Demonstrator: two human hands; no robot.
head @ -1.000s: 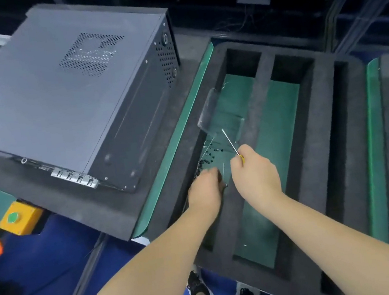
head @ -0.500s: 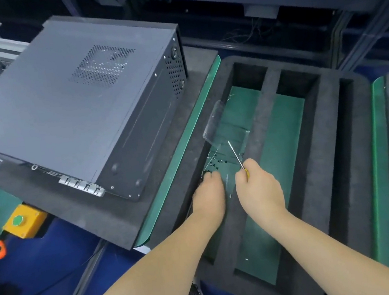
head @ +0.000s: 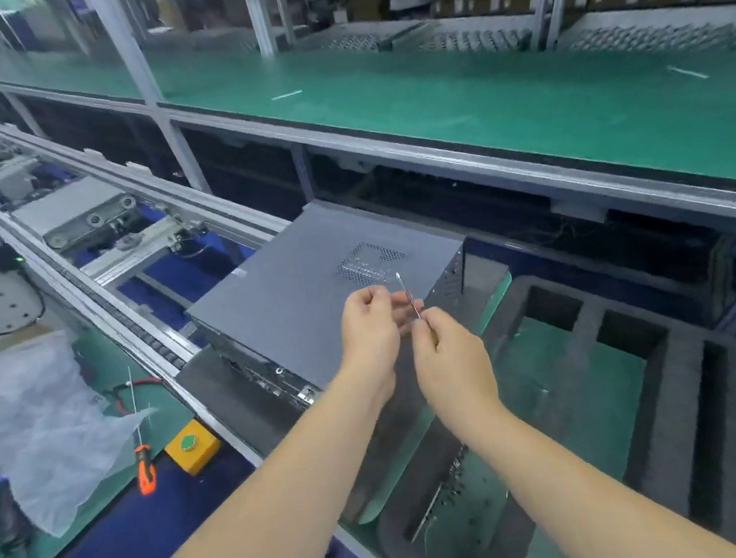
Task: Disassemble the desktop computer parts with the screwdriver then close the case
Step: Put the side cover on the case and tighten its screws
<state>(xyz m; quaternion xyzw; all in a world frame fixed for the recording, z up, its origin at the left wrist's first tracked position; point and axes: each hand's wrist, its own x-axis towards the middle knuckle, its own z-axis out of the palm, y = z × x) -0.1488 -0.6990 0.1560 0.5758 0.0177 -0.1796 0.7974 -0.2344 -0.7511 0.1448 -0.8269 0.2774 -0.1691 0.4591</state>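
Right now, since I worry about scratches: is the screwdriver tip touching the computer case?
Cannot tell. In the head view the screwdriver, held in the right hand, points up with its tip overlapping the computer case lid; one view cannot show a gap.

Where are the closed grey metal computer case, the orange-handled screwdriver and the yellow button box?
Closed grey metal computer case (head: 296,317): head view, bare top panel.
Orange-handled screwdriver (head: 145,468): head view, orange handle.
Yellow button box (head: 193,449): head view, yellow top face beside the green button.
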